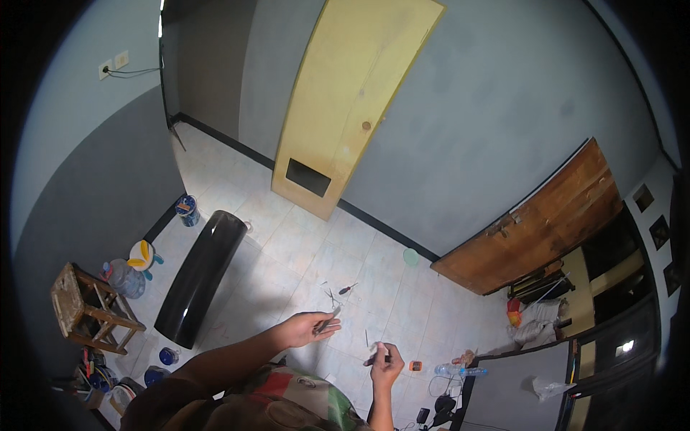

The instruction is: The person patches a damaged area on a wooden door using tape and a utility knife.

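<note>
My left hand (pixel 305 330) is held palm up over the tiled floor, fingers loosely extended. A small dark slim thing (pixel 323 327) lies across its fingers; its kind is too small to tell. To the right, my right hand (pixel 389 368) is closed, fingers curled round a thin-shafted tool (pixel 366 336) whose tip points up; a small whitish bit shows by its fingertips. On the floor just beyond my left hand lie a screwdriver (pixel 348 289) with a dark handle and several thin metal pieces (pixel 331 294).
A long glossy black cylinder (pixel 200 280) lies at left, near a wooden stool (pixel 93 316), a water jug (pixel 127 279) and paint cans. A yellow door (pixel 352 93) leans on the far wall; a brown wooden panel (pixel 539 215) stands at right. Bottles (pixel 460 371) and cables lie near right.
</note>
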Demonstrator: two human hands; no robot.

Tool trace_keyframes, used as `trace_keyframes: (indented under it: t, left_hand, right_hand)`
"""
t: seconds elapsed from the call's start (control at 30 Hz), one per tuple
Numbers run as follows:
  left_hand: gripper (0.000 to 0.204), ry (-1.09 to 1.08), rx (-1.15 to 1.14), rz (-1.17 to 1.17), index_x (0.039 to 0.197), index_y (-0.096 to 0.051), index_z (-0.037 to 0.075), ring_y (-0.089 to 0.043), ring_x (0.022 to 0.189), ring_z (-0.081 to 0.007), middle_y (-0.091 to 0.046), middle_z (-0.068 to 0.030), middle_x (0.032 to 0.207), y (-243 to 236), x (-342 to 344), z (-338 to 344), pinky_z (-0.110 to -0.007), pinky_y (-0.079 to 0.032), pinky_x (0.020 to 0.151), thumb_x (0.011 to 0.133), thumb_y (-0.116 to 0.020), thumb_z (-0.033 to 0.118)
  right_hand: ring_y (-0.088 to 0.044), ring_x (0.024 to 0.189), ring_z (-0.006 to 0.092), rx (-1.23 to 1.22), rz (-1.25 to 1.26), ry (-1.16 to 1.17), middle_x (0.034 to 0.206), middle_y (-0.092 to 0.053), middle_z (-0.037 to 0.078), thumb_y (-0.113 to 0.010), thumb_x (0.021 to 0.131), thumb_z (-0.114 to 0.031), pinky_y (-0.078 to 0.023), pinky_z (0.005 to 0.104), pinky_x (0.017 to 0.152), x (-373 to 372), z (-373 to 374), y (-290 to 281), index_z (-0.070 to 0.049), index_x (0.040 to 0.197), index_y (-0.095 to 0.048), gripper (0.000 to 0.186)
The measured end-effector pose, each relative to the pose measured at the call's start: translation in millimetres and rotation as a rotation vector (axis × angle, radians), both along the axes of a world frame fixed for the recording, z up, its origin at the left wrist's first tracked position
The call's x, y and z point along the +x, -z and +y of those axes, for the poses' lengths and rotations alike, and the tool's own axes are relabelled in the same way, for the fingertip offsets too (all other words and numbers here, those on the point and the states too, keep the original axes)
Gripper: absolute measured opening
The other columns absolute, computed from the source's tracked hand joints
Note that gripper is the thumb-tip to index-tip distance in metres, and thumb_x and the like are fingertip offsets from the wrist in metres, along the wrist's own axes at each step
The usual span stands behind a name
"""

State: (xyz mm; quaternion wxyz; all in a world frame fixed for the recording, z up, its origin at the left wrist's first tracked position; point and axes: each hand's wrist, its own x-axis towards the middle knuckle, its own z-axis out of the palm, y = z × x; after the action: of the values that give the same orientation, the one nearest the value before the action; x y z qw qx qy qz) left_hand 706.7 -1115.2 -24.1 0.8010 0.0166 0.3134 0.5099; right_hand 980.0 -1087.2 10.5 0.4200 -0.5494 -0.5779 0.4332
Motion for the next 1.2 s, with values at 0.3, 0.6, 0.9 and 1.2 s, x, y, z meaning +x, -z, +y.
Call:
trace_keyframes:
  t: [0.3,0.6,0.9,1.2]
  left_hand:
    - [0.044,0.150,-0.003,0.026,0.141,-0.057,-0.005,-0.063,0.135,-0.0254,-0.064,-0.0154,0.142,1.5,77.6,8.6,-0.038,-0.050,0.118,0.109,-0.065,0.024]
    - [0.046,0.167,0.050,0.081,0.143,-0.054,-0.006,-0.061,0.138,-0.0248,-0.062,-0.0167,0.146,36.6,100.3,-6.4,-0.035,-0.051,0.117,0.110,-0.063,0.025]
    - [0.045,-0.009,-0.134,0.052,0.142,-0.051,-0.008,-0.059,0.137,-0.0261,-0.060,-0.0170,0.141,43.3,99.4,-40.7,-0.036,-0.051,0.117,0.110,-0.062,0.022]
    - [0.036,0.007,0.372,0.715,0.136,-0.058,-0.005,-0.068,0.124,-0.0229,-0.068,-0.0136,0.130,94.4,93.4,-54.5,-0.032,-0.058,0.105,0.109,-0.064,0.018]
  right_hand:
    - [-0.077,0.071,0.0216,-0.001,0.122,0.276,0.082,-0.074,0.015,-0.062,0.105,-0.003,-0.065,0.0345,0.069,107.3,-46.2,52.1,0.013,0.111,-0.069,0.019]
    - [-0.074,0.062,0.0206,0.034,-0.009,0.255,0.070,-0.068,0.010,-0.057,0.107,-0.004,-0.062,0.0349,0.059,141.5,-36.4,51.7,0.006,0.094,-0.061,0.017]
    - [-0.078,0.103,0.0367,-0.181,0.438,0.214,0.122,-0.073,0.026,-0.058,0.112,-0.015,-0.067,0.0425,0.085,173.1,-26.9,103.6,0.011,0.142,-0.059,0.040]
    - [-0.079,0.077,0.0342,-0.191,0.489,0.229,0.108,-0.077,0.022,-0.067,0.108,-0.019,-0.067,0.0394,0.066,157.2,-30.7,62.9,0.006,0.122,-0.064,0.028]
